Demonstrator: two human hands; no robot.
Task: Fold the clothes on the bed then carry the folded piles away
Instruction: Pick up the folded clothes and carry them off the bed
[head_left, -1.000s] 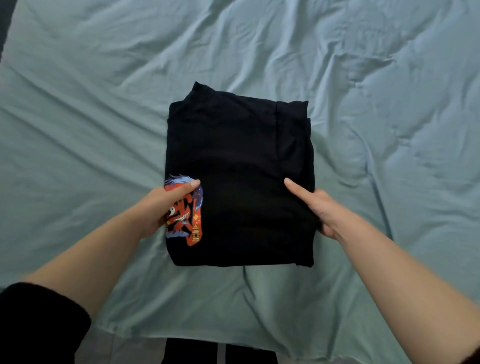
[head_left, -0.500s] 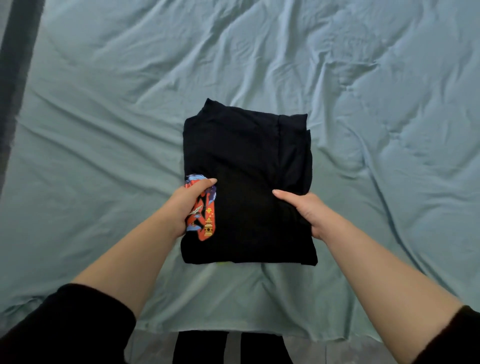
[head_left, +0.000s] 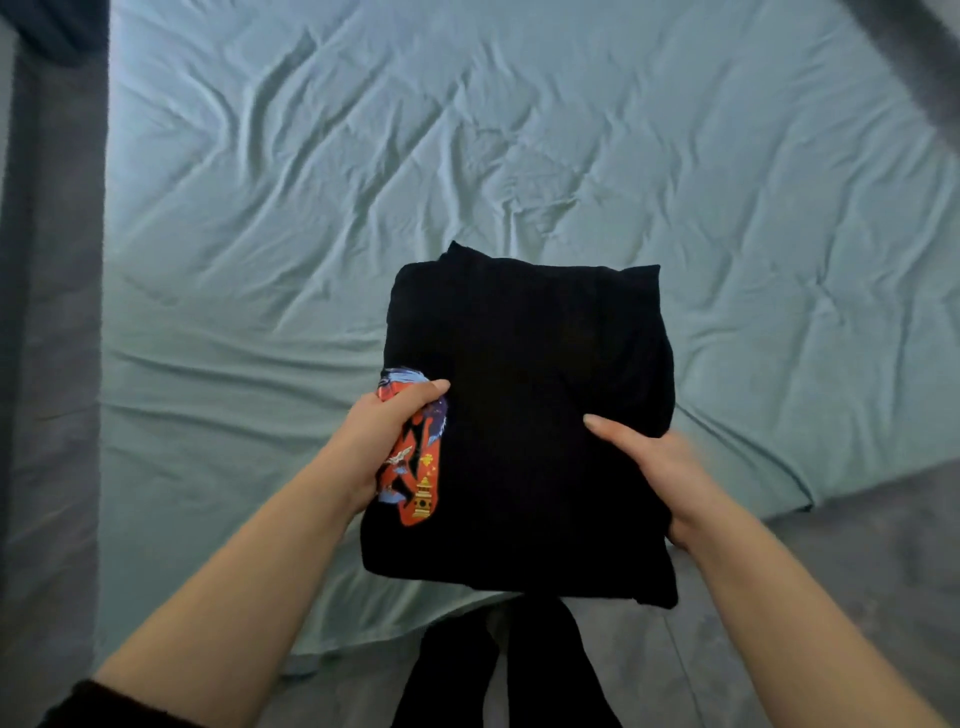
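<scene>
A folded pile of black clothes (head_left: 524, 415), with a red and blue print on its left side, is held up over the near edge of the bed. My left hand (head_left: 387, 441) grips the pile's left edge, thumb on top and fingers hidden beneath. On the right edge, my right hand (head_left: 654, 467) grips the same way, its thumb lying across the top. The pile hangs level between both hands.
The bed (head_left: 311, 234) carries a wrinkled pale teal sheet with nothing else on it. Grey floor (head_left: 47, 364) runs along the left and at the lower right. My dark-clothed legs (head_left: 493, 670) show below the pile.
Both hands have lifted the pile off the sheet and drawn it toward me, past the bed's near edge. The view has pulled back from the bed.
</scene>
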